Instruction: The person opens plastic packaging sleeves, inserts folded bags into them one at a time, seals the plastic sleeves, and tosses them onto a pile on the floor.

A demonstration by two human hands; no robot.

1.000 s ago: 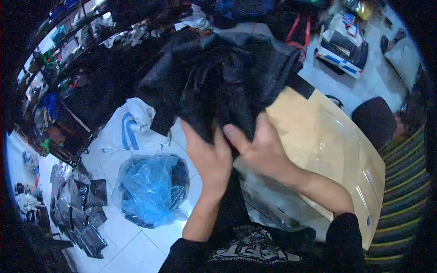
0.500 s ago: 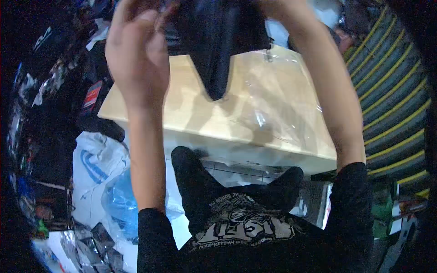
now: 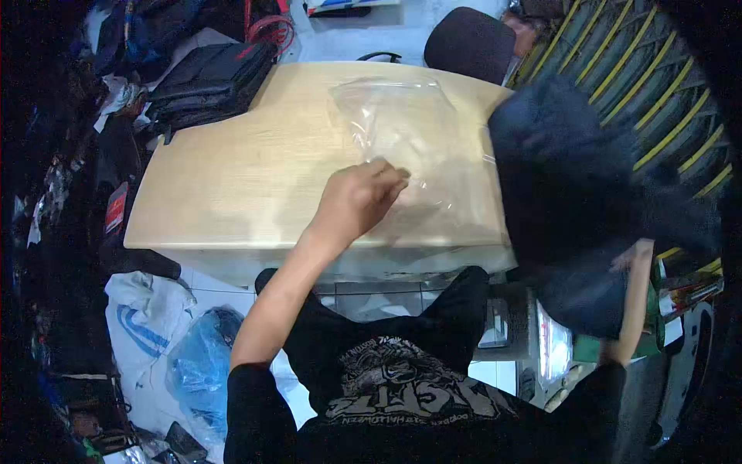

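Observation:
My left hand (image 3: 360,196) is over the table, its fingers curled together at the left part of a clear plastic bag (image 3: 433,155). Whether it grips the plastic is hidden. Off the table's right edge, a large black bag (image 3: 564,178) of soft fabric hangs, blurred by motion. My right hand (image 3: 634,254) is low at the right against this bag and appears closed on its side, though its fingers are smeared and partly covered.
The pale wooden table (image 3: 232,185) has a stack of black bags (image 3: 212,81) on its far left corner. A dark rounded seat or backrest (image 3: 468,45) stands behind it. Yellow-striped coils (image 3: 618,85) fill the right side. A blue plastic bag (image 3: 205,359) and white sack (image 3: 139,309) lie left.
The black bag has moved from above the table's far middle to the right, with my right hand. My left hand has left it and come down to the clear plastic bag.

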